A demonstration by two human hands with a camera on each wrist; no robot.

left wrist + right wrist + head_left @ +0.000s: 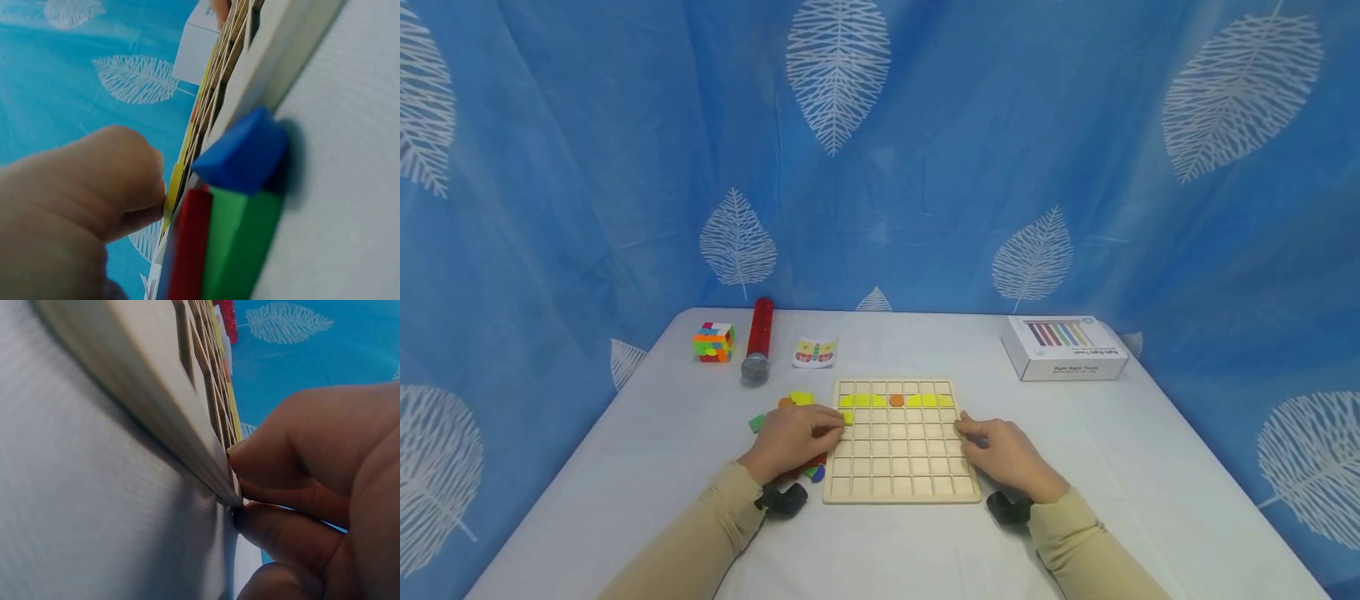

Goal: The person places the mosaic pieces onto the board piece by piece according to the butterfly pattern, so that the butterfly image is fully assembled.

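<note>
A wooden grid board (902,498) lies flat on the white table. Along its second row sit several yellow pieces (862,401) with an orange round piece (897,401) among them. My left hand (793,437) is at the board's left edge, its fingertips pinching a yellow tile (172,199) over a cell of the third row. With thumb on top and fingers at the side, my right hand (1003,450) grips the board's right rim. Beneath my left hand lies a pile of coloured pieces, partly hidden, including a blue piece (244,153), a green one (240,244) and a red one (189,240).
A pattern card (815,352) lies behind the board. Farther back on the left are a red glittery microphone (760,337) and a puzzle cube (713,342). A white box (1063,350) stands at the back right. Blue curtain (880,208) surrounds the table.
</note>
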